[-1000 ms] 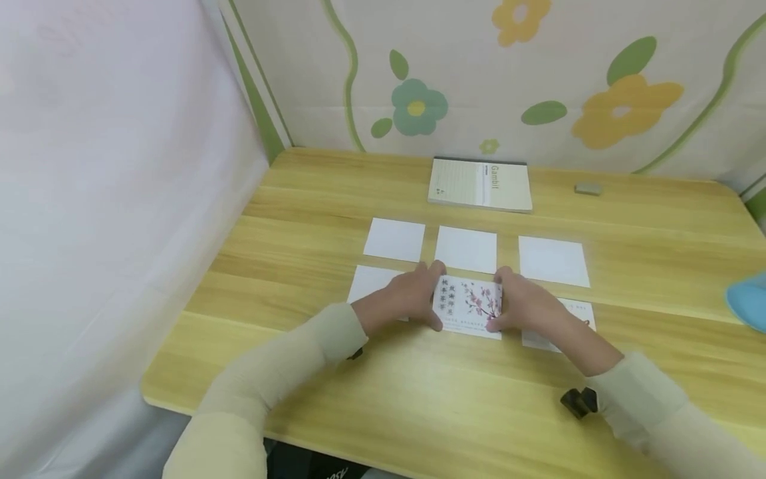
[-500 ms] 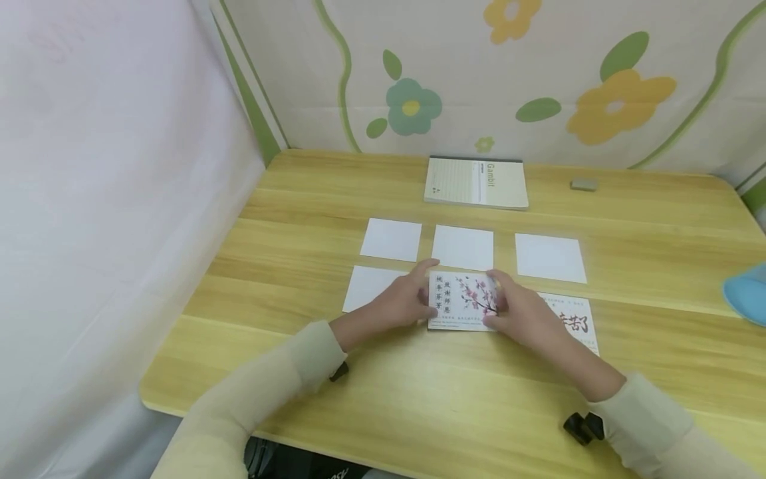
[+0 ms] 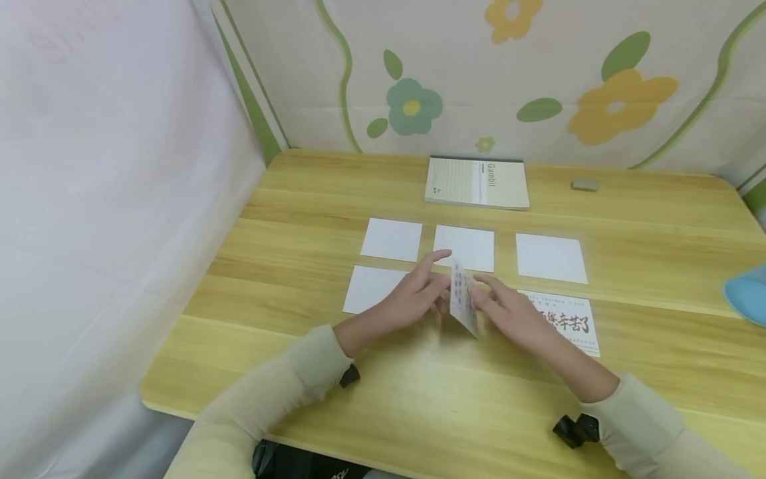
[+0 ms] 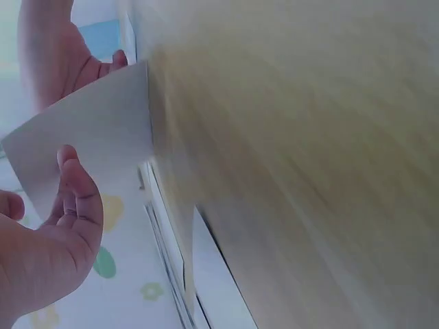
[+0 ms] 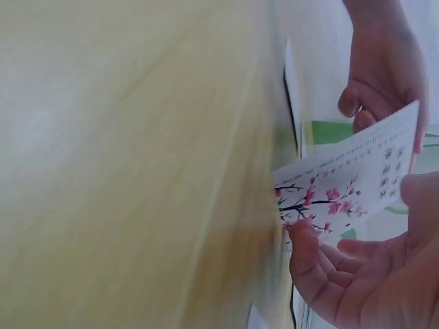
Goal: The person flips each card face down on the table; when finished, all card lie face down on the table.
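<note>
A printed postcard (image 3: pixel 462 296) stands steeply tilted between the hands, close over the table. Its face, seen in the right wrist view, shows pink blossom and dark characters; the blank back shows in the left wrist view. My right hand (image 3: pixel 509 311) holds the postcard, a bent digit on the printed face near the lower edge (image 5: pixel 302 240). On the other side, my left hand (image 3: pixel 407 299) rests loosely bent fingers (image 4: pixel 68 154) against the blank back. Another card (image 3: pixel 565 319) with large red-brown characters lies printed side up, partly covered by the right wrist.
Blank white cards lie behind the hands: left (image 3: pixel 391 239), middle (image 3: pixel 473 246) and right (image 3: pixel 552 258). One more white card (image 3: pixel 365 286) is beside the left hand. Farther back are a notepad (image 3: pixel 477 183) and a small grey block (image 3: pixel 584 185). A blue object (image 3: pixel 748 295) sits at the right edge.
The postcard, first facing up toward the head camera between both hands, has turned nearly edge-on. The left fingers have shifted onto its back, and more of the red-brown lettered card shows.
</note>
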Action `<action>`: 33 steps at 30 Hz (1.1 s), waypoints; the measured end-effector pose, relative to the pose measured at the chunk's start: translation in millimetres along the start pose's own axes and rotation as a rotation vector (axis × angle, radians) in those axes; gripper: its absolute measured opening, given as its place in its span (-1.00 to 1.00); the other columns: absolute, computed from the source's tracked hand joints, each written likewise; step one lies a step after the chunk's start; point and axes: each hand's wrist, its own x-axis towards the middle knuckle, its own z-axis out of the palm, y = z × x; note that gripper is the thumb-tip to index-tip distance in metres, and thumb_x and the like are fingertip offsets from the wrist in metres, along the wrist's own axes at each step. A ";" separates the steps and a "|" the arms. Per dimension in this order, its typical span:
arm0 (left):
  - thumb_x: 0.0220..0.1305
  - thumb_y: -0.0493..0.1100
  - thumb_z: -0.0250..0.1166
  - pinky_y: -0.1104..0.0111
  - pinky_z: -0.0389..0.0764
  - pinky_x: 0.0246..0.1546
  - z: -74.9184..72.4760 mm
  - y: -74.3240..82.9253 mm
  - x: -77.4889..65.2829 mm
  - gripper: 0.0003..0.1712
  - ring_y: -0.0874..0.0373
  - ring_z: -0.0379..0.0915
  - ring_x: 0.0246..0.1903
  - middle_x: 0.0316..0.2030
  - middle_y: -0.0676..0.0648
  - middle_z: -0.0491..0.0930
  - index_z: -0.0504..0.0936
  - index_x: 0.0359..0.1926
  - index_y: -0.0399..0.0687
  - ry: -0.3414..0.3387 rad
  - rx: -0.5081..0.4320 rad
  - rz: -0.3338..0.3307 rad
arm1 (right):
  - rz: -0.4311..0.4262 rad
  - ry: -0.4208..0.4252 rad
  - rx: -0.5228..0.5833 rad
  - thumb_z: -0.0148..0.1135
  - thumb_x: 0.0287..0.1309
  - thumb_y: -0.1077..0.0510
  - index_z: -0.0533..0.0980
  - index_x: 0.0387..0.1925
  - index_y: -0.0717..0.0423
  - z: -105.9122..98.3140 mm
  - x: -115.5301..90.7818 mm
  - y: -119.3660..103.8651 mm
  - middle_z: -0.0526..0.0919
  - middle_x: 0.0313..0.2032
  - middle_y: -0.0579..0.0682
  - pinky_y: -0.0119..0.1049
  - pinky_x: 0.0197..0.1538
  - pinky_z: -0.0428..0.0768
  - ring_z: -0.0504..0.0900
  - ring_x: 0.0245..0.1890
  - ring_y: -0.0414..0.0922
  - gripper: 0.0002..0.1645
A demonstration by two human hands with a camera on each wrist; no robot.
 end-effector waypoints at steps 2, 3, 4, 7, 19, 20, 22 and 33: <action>0.44 -0.03 -0.10 0.06 0.56 -0.40 4.2 0.3 2.2 -0.44 -0.08 0.55 -0.40 -0.16 -0.04 0.61 -0.01 0.39 0.13 -0.011 -0.024 -0.011 | 0.023 -0.017 0.036 -0.30 0.34 -0.28 0.06 0.38 0.09 -1.9 -0.5 -4.7 0.57 -0.12 0.20 0.01 -0.28 0.53 0.56 -0.24 0.10 -0.24; 0.43 -0.03 -0.08 0.06 0.56 -0.38 6.4 0.3 3.0 -0.43 -0.04 0.56 -0.39 -0.12 -0.02 0.60 -0.01 0.39 0.14 -0.018 -0.028 -0.015 | 0.039 -0.028 0.064 -0.32 0.34 -0.28 0.03 0.39 0.09 -3.1 -1.1 -7.2 0.56 -0.12 0.20 0.01 -0.28 0.53 0.56 -0.27 0.10 -0.23; 0.42 -0.04 -0.05 0.09 0.57 -0.34 8.6 -0.5 3.9 -0.41 -0.01 0.57 -0.37 -0.10 -0.01 0.59 -0.01 0.39 0.15 -0.029 -0.032 -0.021 | 0.045 -0.032 0.081 -0.34 0.35 -0.28 0.00 0.39 0.12 -4.2 -1.9 -9.5 0.54 -0.08 0.23 0.07 -0.25 0.53 0.55 -0.22 0.15 -0.22; 0.34 -0.11 0.09 0.22 0.60 -0.31 14.6 -3.0 5.2 -0.33 0.11 0.57 -0.34 -0.05 0.02 0.54 0.02 0.38 0.13 -0.062 -0.018 -0.026 | 0.074 -0.038 0.190 -0.30 0.34 -0.27 0.02 0.37 0.20 -6.8 -4.4 -15.2 0.51 -0.09 0.28 0.13 -0.22 0.52 0.53 -0.19 0.18 -0.20; 0.14 -0.21 0.32 0.47 0.52 -0.54 16.9 -9.2 3.2 -0.37 0.21 0.39 -0.46 0.00 -0.06 0.28 0.32 0.22 0.11 0.025 0.185 0.022 | -0.035 0.206 0.427 -0.03 0.29 0.24 0.24 0.18 0.36 -14.9 -18.6 -18.3 0.53 -0.12 0.35 -0.24 -0.32 0.63 0.65 -0.38 -0.11 -0.53; 0.13 -0.20 0.32 0.46 0.51 -0.57 16.0 -9.6 2.9 -0.36 0.22 0.39 -0.48 -0.01 -0.06 0.29 0.31 0.22 0.14 0.034 0.164 0.007 | -0.051 0.237 0.421 -0.01 0.28 0.25 0.21 0.22 0.33 -15.5 -18.9 -18.4 0.54 -0.12 0.36 -0.28 -0.32 0.63 0.65 -0.38 -0.15 -0.49; 0.13 -0.18 0.33 0.48 0.45 -0.62 14.3 -10.2 3.1 -0.36 0.23 0.35 -0.54 -0.17 -0.06 0.37 0.30 0.22 0.17 0.050 0.137 -0.007 | -0.078 0.304 0.395 0.06 0.24 0.26 0.15 0.31 0.22 -16.2 -18.7 -18.2 0.59 -0.25 0.31 -0.36 -0.42 0.61 0.62 -0.49 -0.21 -0.38; 0.17 -0.21 0.27 0.46 0.44 -0.51 1.3 -11.7 0.0 -0.46 0.21 0.30 -0.52 -0.47 0.00 0.43 0.39 0.18 0.09 0.121 0.099 0.016 | -0.157 0.461 0.272 0.29 0.01 0.37 0.43 0.08 0.21 -14.2 -13.6 -1.6 0.46 -0.50 -0.03 -0.51 -0.63 0.44 0.42 -0.64 -0.29 -0.47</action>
